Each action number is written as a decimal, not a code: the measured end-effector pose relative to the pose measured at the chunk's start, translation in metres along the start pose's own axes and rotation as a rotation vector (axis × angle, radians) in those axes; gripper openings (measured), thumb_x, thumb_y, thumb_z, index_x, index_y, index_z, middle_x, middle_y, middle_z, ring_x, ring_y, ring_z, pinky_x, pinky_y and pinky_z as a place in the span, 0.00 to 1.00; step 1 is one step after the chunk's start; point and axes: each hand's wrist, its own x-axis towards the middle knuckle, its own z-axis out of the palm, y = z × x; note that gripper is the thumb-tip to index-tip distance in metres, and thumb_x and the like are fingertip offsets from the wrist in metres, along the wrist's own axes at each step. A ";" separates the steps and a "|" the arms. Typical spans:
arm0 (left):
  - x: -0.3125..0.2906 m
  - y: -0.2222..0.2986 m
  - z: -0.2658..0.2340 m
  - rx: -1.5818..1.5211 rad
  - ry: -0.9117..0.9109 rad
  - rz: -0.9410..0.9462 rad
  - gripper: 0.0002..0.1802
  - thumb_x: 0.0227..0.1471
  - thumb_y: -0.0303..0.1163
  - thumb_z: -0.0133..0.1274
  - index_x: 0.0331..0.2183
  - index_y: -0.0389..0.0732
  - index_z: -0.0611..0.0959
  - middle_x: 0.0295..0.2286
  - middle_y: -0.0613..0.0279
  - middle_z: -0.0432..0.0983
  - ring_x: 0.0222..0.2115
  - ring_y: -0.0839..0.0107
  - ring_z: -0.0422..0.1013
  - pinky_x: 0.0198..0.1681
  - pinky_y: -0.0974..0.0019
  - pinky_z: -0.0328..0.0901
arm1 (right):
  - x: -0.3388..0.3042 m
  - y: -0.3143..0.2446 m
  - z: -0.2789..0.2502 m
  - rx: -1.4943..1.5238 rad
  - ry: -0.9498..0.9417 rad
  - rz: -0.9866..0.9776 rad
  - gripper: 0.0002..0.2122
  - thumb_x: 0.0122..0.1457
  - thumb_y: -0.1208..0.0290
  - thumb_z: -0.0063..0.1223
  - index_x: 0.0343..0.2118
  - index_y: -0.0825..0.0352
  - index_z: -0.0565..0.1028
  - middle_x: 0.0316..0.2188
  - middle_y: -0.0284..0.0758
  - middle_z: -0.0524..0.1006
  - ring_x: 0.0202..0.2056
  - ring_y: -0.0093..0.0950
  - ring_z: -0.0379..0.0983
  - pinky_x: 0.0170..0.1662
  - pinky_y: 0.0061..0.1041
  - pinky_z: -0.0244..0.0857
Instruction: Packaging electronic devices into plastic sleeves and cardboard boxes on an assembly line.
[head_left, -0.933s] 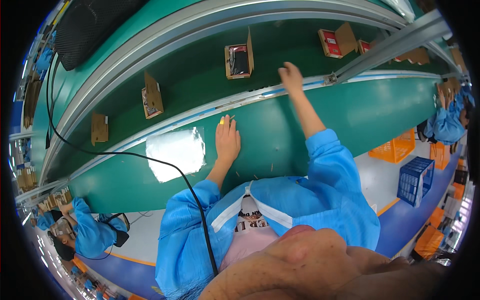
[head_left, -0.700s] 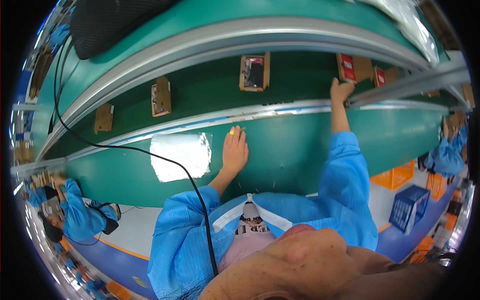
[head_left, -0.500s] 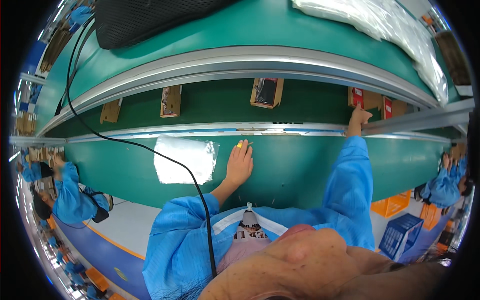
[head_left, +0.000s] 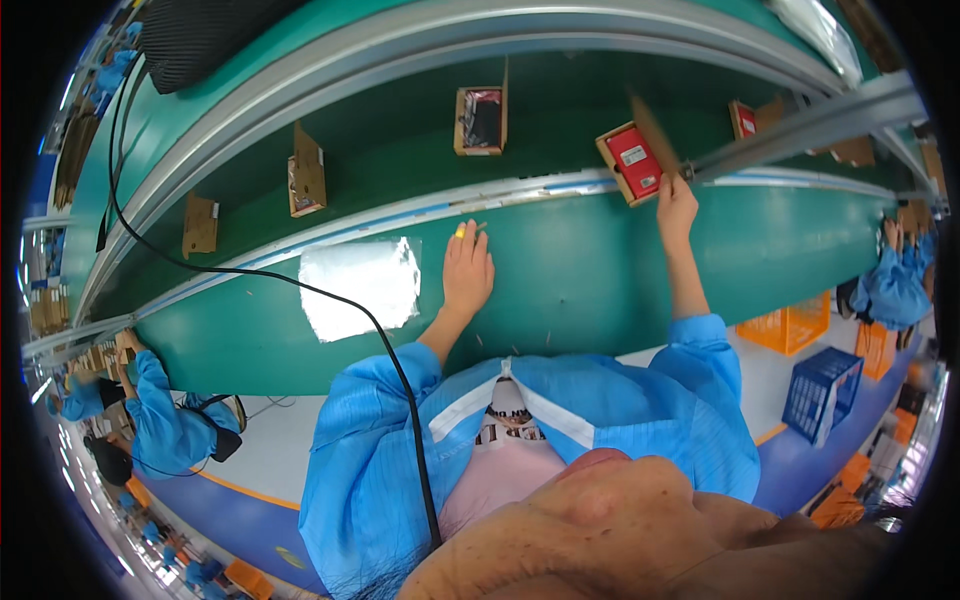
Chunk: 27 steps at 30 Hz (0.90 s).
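Red-filled carton [head_left: 656,138] drawn nearer, edge pinched in right hand [head_left: 678,208]; left hand [head_left: 467,273] flat.

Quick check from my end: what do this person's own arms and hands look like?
Both arms wear loose, bright blue sleeves that stop short of the wrists. The left hand is ungloved, with a yellow band near one fingertip. The right hand is ungloved too. A black cable crosses before the left sleeve.

Bright overall; glare whitens the plastic bag [head_left: 360,290] at nine o'clock; fisheye distortion bows the aluminium rail [head_left: 480,30] at twelve.
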 end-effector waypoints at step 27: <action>-0.062 -0.033 -0.030 0.221 0.095 -0.250 0.34 0.48 0.38 0.53 0.50 0.22 0.67 0.54 0.34 0.56 0.56 0.41 0.53 0.60 0.49 0.49 | -0.155 0.021 -0.097 -0.404 0.355 0.016 0.22 0.55 0.64 0.56 0.47 0.76 0.69 0.45 0.54 0.68 0.49 0.47 0.63 0.52 0.40 0.58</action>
